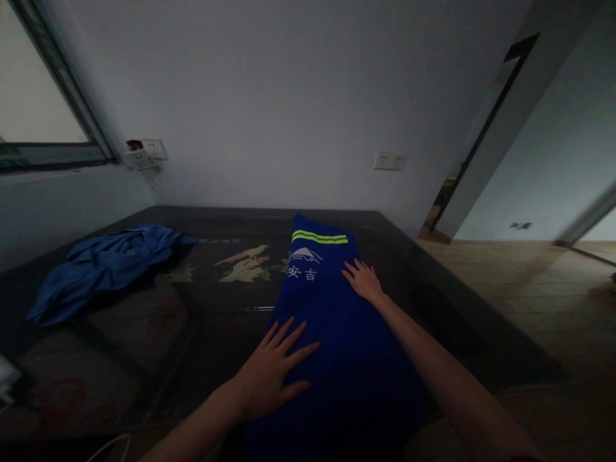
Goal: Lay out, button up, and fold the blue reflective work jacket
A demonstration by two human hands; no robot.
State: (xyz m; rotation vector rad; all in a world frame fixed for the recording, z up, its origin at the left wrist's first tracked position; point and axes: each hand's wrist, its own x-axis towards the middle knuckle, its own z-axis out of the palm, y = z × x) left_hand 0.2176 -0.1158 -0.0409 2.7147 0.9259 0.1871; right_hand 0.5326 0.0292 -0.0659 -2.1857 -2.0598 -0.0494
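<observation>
A dark blue garment with a yellow-green stripe and white lettering lies lengthwise on the dark, glossy table. My left hand rests on its left edge, fingers spread and palm down. Farther up, my right hand lies flat on the garment's right side, just below the striped end. Neither hand grips the cloth. The near end of the garment fades into shadow at the bottom of the view.
A crumpled blue cloth lies on the table at the left. A picture of a bird and flowers shows on the tabletop. Wall sockets are behind it. A white cable curls at the lower left.
</observation>
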